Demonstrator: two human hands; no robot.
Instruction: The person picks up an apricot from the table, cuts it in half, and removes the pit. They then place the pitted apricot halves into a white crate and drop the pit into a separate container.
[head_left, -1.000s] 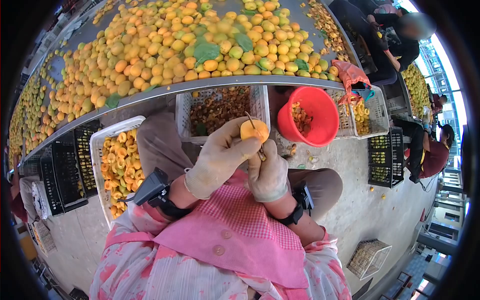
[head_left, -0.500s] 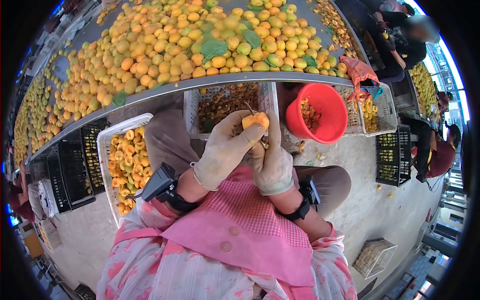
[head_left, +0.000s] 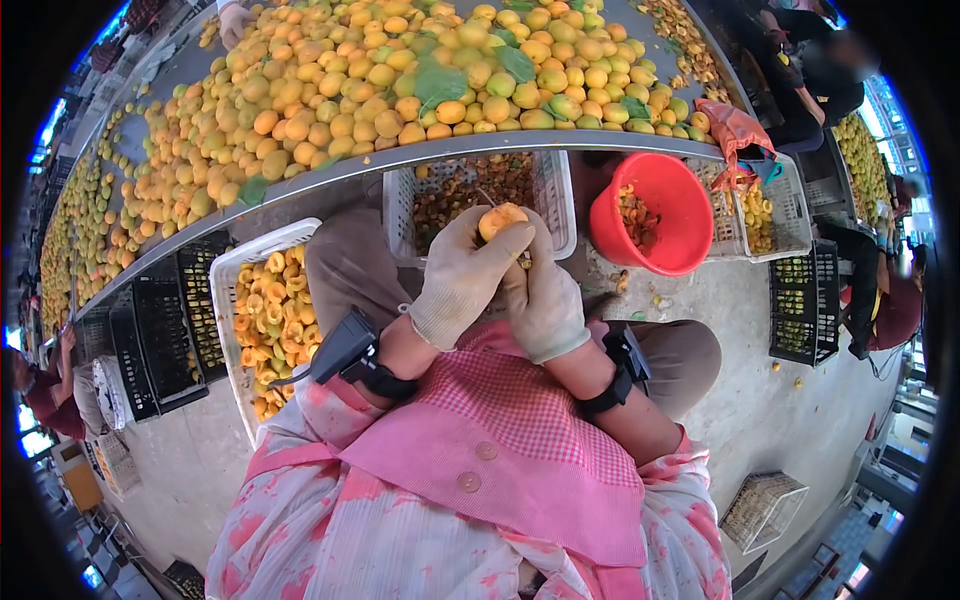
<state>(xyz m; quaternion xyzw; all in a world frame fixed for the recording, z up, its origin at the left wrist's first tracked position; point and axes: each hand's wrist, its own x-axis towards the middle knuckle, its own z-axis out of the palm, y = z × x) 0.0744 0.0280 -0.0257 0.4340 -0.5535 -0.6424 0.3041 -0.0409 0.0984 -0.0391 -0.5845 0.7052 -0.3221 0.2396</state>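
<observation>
An orange-yellow apricot is held between my two gloved hands, above a white crate of brown scraps. My left hand has its fingers closed around the fruit from the left. My right hand is closed close beside it, its fingers against the fruit's right side; a thin metal tip sticks up behind the fruit, and the rest of that tool is mostly hidden by the gloves. Whole apricots lie heaped on the metal table in front of me.
A white crate of pitted apricot halves stands at left. Right of my hands are a red bucket with scraps and another white crate. Black crates stand on both sides. A person's gloved hand reaches over the table; other people sit at right.
The view has shifted slightly, so the scene sits a little to the right. The apricot is turned differently between my hands. Another person's gloved hand has appeared over the table's far left.
</observation>
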